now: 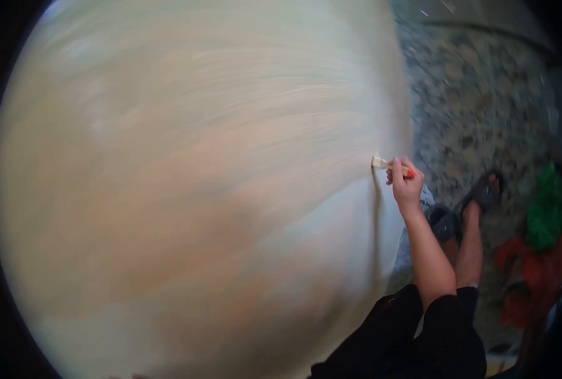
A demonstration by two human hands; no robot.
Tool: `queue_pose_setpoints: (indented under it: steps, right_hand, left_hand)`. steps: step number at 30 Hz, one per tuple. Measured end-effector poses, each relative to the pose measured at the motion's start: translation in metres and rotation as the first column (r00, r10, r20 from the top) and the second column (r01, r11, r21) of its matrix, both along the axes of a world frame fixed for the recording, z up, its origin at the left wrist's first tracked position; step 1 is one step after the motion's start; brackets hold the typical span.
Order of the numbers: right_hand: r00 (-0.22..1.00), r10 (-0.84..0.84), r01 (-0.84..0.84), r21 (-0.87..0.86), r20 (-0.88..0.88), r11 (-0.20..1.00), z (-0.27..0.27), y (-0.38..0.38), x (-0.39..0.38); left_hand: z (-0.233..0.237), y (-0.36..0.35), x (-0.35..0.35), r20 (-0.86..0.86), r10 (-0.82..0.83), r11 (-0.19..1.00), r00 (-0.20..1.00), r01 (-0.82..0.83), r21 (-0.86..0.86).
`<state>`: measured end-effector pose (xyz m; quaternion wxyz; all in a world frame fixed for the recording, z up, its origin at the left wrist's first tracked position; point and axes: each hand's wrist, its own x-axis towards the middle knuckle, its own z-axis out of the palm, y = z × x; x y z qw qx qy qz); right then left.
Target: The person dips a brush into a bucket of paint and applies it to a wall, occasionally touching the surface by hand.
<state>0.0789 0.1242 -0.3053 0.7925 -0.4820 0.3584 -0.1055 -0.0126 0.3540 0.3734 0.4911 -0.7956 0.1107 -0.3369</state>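
My right hand (407, 182) is closed round the handle of a flat paintbrush (380, 162) with a red end. Its pale bristles point left and meet a large, smooth, cream-coloured surface (199, 189) near that surface's right side. Faint streaks fan out leftward from around the brush. A narrow dark band (376, 234) runs down the surface below the bristles. The bare forearm reaches up from a black sleeve at the lower right. My left hand is out of view.
Right of the surface lies a speckled stone-like floor (464, 101). My feet, in dark sandals (483, 192), stand on it beside the surface. A green bag-like bundle (548, 208) and a crumpled red one (537, 278) lie at the far right.
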Motion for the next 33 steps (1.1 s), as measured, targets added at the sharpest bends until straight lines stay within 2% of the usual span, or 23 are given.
queue_pose_setpoints:
  steps: [1,2,3,5,6,9,13,15,16,18,19,21,23,25,27,28,29,30,31,33]
  right_hand:
    - [0.999,-0.026,0.021,0.136,0.037,0.991,0.041,-0.002,0.001]
    - [0.997,-0.06,0.045,0.262,0.048,0.964,0.078,-0.01,-0.001]
    - [0.988,-0.035,-0.009,0.28,0.149,0.96,0.108,-0.009,0.0]
    - [0.973,-0.062,-0.019,0.344,0.223,0.939,0.19,-0.012,0.001]
    - [0.965,-0.041,-0.055,0.354,0.259,0.934,0.221,-0.013,0.0]
    - [0.935,-0.043,-0.093,0.36,0.352,0.928,0.328,-0.015,-0.001]
    - [0.839,-0.094,-0.106,0.33,0.537,0.938,0.444,-0.005,0.0]
    - [0.785,-0.106,-0.102,0.296,0.611,0.95,0.497,-0.013,0.009]
    - [0.738,-0.139,-0.084,0.294,0.661,0.952,0.521,-0.017,0.013]
    - [0.693,-0.206,-0.058,0.338,0.691,0.939,0.564,-0.032,0.015]
    - [0.669,-0.24,-0.033,0.351,0.703,0.936,0.578,-0.04,0.014]
    - [0.653,-0.245,-0.074,0.383,0.717,0.921,0.592,-0.046,0.009]
    - [0.671,-0.234,-0.076,0.379,0.703,0.922,0.59,-0.042,0.007]
    - [0.764,-0.222,-0.028,0.374,0.607,0.927,0.561,-0.028,0.013]
    - [0.821,-0.199,0.006,0.34,0.535,0.94,0.502,-0.005,0.018]
    - [0.831,-0.127,0.042,0.167,0.542,0.985,0.454,0.004,0.016]
    - [0.866,-0.104,0.058,0.109,0.488,0.992,0.406,0.009,0.011]
    - [0.894,-0.157,0.074,0.208,0.419,0.975,0.367,0.01,0.0]
    - [0.919,-0.188,0.112,0.225,0.347,0.968,0.329,0.01,-0.014]
    - [0.973,-0.137,0.117,0.113,0.188,0.987,0.303,-0.005,-0.055]
  left_hand:
    - [0.005,-0.007,-0.002,-0.087,-0.126,0.983,0.988,0.136,0.121]
    - [-0.025,-0.046,0.009,-0.05,-0.182,0.983,0.982,0.181,-0.008]
    - [-0.024,-0.048,0.006,-0.072,-0.101,0.995,0.992,0.099,-0.024]
    - [-0.025,-0.056,0.004,-0.04,-0.082,0.995,0.996,0.084,0.061]
    - [-0.024,-0.056,0.002,-0.03,-0.054,0.989,0.998,0.058,0.133]
    - [-0.023,-0.063,0.002,0.008,-0.046,0.994,0.999,0.045,0.097]
    - [-0.023,-0.06,-0.006,0.022,-0.119,0.986,0.993,0.12,-0.117]
    - [-0.02,-0.06,-0.009,-0.015,-0.221,0.951,0.975,0.212,-0.224]
    - [-0.02,-0.058,-0.012,0.001,-0.203,0.952,0.979,0.197,-0.234]
    - [-0.019,-0.055,-0.013,-0.039,-0.309,0.906,0.95,0.282,-0.317]
    - [-0.018,-0.055,-0.017,-0.009,-0.298,0.908,0.955,0.281,-0.312]
    - [-0.02,-0.049,-0.023,-0.076,-0.395,0.849,0.916,0.331,-0.412]
    - [-0.019,-0.048,-0.025,-0.058,-0.411,0.831,0.91,0.348,-0.435]
    - [-0.018,-0.05,-0.025,-0.048,-0.436,0.809,0.899,0.368,-0.458]
    - [-0.014,-0.053,-0.024,-0.038,-0.462,0.787,0.886,0.39,-0.478]
    - [-0.013,-0.055,-0.026,-0.017,-0.477,0.772,0.879,0.41,-0.486]
    - [-0.013,-0.055,-0.026,-0.024,-0.478,0.769,0.878,0.406,-0.494]
    - [-0.013,-0.055,-0.024,-0.027,-0.479,0.765,0.877,0.403,-0.502]
    - [-0.013,-0.056,-0.023,0.01,-0.498,0.744,0.867,0.433,-0.51]
    - [-0.011,-0.055,-0.025,-0.005,-0.489,0.743,0.872,0.413,-0.526]
